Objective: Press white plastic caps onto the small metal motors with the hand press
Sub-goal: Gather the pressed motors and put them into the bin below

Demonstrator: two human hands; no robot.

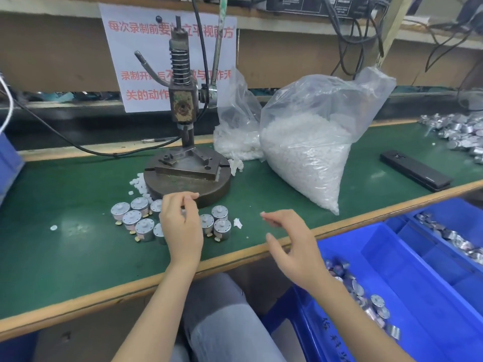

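Pickup at the motor cluster
My left hand (180,226) curls over the motors (140,204) just before the hand press (183,103); I cannot tell if it grips 1. My right hand (290,239) hovers slack, empty. I would seat 1 motor shaft-up, then 1 of the loose caps (138,182) square.

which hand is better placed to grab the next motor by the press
Left: the left hand is over the motors at the hand press base, while the right hand hovers empty near the table edge.
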